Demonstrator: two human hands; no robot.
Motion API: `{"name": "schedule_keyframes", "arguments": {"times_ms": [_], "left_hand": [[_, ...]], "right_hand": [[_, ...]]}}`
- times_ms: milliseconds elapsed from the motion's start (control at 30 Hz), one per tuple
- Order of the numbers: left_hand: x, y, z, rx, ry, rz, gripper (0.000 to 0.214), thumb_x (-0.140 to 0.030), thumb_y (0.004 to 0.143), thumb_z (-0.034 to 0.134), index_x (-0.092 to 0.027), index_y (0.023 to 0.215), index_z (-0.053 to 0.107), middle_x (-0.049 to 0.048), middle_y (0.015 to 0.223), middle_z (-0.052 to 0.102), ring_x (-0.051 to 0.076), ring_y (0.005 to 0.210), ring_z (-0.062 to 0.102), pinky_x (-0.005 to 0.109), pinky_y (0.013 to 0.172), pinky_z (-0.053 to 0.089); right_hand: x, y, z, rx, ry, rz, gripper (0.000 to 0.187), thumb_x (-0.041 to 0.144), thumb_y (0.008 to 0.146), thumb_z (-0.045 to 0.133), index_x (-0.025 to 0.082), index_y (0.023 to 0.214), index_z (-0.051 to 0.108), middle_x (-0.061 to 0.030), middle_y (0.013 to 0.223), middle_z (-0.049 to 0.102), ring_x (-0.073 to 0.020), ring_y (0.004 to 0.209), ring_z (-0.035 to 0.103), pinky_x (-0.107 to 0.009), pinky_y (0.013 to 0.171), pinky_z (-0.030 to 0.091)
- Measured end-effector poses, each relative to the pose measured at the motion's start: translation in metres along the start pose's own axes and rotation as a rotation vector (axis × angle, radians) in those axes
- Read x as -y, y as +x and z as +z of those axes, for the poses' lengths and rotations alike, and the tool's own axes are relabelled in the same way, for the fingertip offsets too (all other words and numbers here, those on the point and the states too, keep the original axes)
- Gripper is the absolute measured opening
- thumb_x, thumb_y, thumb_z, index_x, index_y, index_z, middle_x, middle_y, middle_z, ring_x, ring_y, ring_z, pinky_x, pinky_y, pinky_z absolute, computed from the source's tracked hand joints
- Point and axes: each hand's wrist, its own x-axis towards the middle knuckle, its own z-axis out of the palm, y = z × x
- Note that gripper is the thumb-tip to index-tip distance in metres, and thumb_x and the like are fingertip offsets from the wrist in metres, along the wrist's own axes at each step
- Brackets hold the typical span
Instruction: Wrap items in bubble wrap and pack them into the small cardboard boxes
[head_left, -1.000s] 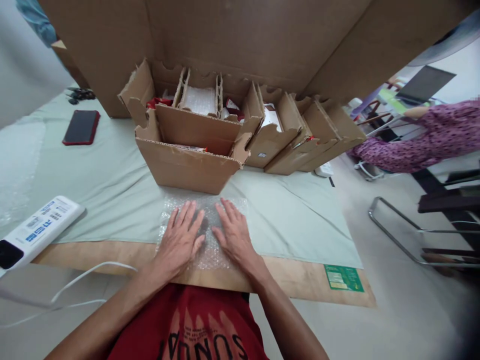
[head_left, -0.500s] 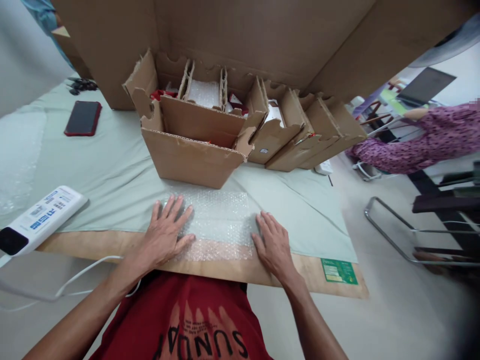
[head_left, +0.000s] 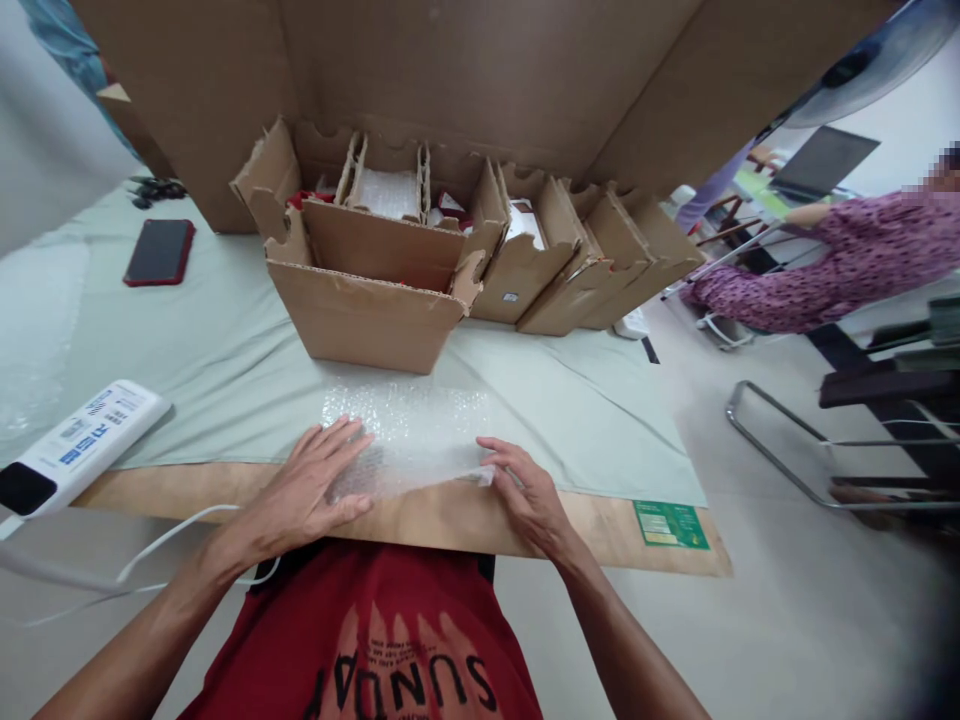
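Observation:
A clear sheet of bubble wrap point(head_left: 416, 425) lies near the table's front edge, between my two hands. My left hand point(head_left: 322, 480) rests with fingers spread on the sheet's left side. At the sheet's near right corner, my right hand point(head_left: 521, 490) has thumb and fingers closed on the edge, which is lifted and folded a little. Just beyond the sheet stands an open cardboard box point(head_left: 360, 315); what lies deep inside it is mostly hidden.
Behind are several cardboard compartments point(head_left: 551, 265) holding white and red items. To the left lie a phone point(head_left: 159, 252) and a white power strip point(head_left: 90, 435) with its cable. A green card point(head_left: 671, 525) is at the right edge. A person in a purple sleeve point(head_left: 832, 265) is beyond.
My right hand has gone from lying flat beside the bubble wrap to gripping its near right corner, and that edge has risen. My left hand has slid slightly towards me.

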Motion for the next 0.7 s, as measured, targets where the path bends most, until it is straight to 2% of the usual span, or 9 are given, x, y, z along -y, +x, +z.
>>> {"name": "schedule_keyframes", "arguments": {"times_ms": [100, 133, 233, 300, 367, 433, 500, 600, 700], "left_hand": [[-0.001, -0.014, -0.009, -0.006, -0.244, -0.055, 0.090, -0.057, 0.087, 0.062, -0.027, 0.162, 0.023, 0.0131, 0.160, 0.046, 0.032, 0.148, 0.043, 0.053, 0.119, 0.038], [-0.002, -0.015, -0.008, -0.048, -0.293, -0.111, 0.092, -0.054, 0.085, 0.065, -0.026, 0.162, 0.023, 0.0130, 0.154, 0.054, 0.031, 0.143, 0.051, 0.050, 0.115, 0.043], [-0.005, -0.006, 0.001, -0.261, -0.330, -0.347, 0.065, -0.048, 0.086, 0.058, -0.022, 0.146, 0.051, 0.0114, 0.128, 0.073, 0.028, 0.117, 0.069, 0.043, 0.101, 0.054], [-0.006, 0.006, 0.007, -0.372, -0.308, -0.463, 0.047, -0.046, 0.087, 0.052, -0.020, 0.124, 0.066, 0.0095, 0.111, 0.078, 0.026, 0.100, 0.074, 0.038, 0.090, 0.057], [-0.006, 0.019, 0.010, -0.396, -0.255, -0.504, 0.043, -0.045, 0.086, 0.051, -0.020, 0.117, 0.069, 0.0069, 0.099, 0.080, 0.024, 0.088, 0.075, 0.035, 0.082, 0.057], [-0.004, 0.028, 0.011, -0.372, -0.165, -0.502, 0.044, -0.042, 0.086, 0.051, -0.020, 0.121, 0.067, 0.0049, 0.089, 0.079, 0.023, 0.080, 0.073, 0.033, 0.076, 0.055], [-0.001, 0.033, 0.013, -0.354, -0.043, -0.491, 0.044, -0.039, 0.087, 0.049, -0.019, 0.122, 0.066, 0.0056, 0.086, 0.077, 0.024, 0.077, 0.072, 0.034, 0.076, 0.054], [0.002, 0.032, 0.015, -0.365, 0.145, -0.437, 0.041, -0.035, 0.091, 0.049, -0.017, 0.125, 0.064, 0.0087, 0.093, 0.075, 0.026, 0.084, 0.071, 0.036, 0.081, 0.054], [0.000, 0.027, 0.014, -0.367, 0.313, -0.415, 0.045, -0.037, 0.093, 0.051, -0.016, 0.133, 0.059, 0.0123, 0.104, 0.072, 0.028, 0.092, 0.070, 0.037, 0.082, 0.053]], "right_hand": [[0.009, 0.000, -0.007, -0.047, 0.265, 0.184, 0.022, 0.040, 0.098, 0.057, 0.025, 0.095, 0.072, -0.0066, 0.108, 0.078, -0.0231, 0.100, 0.072, -0.039, 0.089, 0.057], [0.010, 0.001, -0.007, -0.061, 0.329, 0.245, 0.025, 0.044, 0.097, 0.059, 0.024, 0.092, 0.072, -0.0058, 0.099, 0.078, -0.0217, 0.089, 0.072, -0.036, 0.082, 0.057], [0.006, 0.001, -0.005, -0.118, 0.496, 0.389, 0.032, 0.053, 0.092, 0.065, 0.022, 0.094, 0.071, -0.0047, 0.089, 0.076, -0.0166, 0.065, 0.064, -0.033, 0.069, 0.055], [0.001, 0.001, -0.003, -0.140, 0.590, 0.409, 0.040, 0.055, 0.088, 0.068, 0.023, 0.111, 0.068, -0.0069, 0.101, 0.077, -0.0158, 0.065, 0.063, -0.034, 0.069, 0.055], [-0.003, 0.001, -0.002, -0.122, 0.608, 0.380, 0.056, 0.053, 0.085, 0.071, 0.024, 0.131, 0.060, -0.0090, 0.111, 0.075, -0.0186, 0.076, 0.067, -0.035, 0.072, 0.055], [-0.007, 0.004, -0.001, -0.117, 0.497, 0.365, 0.066, 0.049, 0.083, 0.072, 0.023, 0.141, 0.051, -0.0080, 0.106, 0.075, -0.0211, 0.084, 0.068, -0.035, 0.073, 0.055], [-0.009, 0.009, 0.002, -0.153, 0.264, 0.366, 0.061, 0.041, 0.085, 0.069, 0.022, 0.141, 0.052, -0.0046, 0.093, 0.073, -0.0211, 0.081, 0.066, -0.036, 0.075, 0.054], [-0.014, 0.015, 0.007, -0.201, -0.116, 0.300, 0.047, 0.030, 0.088, 0.061, 0.021, 0.134, 0.058, -0.0025, 0.085, 0.070, -0.0216, 0.078, 0.064, -0.041, 0.082, 0.053], [-0.022, 0.018, 0.007, -0.195, -0.305, 0.210, 0.047, 0.030, 0.085, 0.061, 0.020, 0.131, 0.061, -0.0048, 0.090, 0.071, -0.0249, 0.084, 0.065, -0.045, 0.086, 0.052]]}}
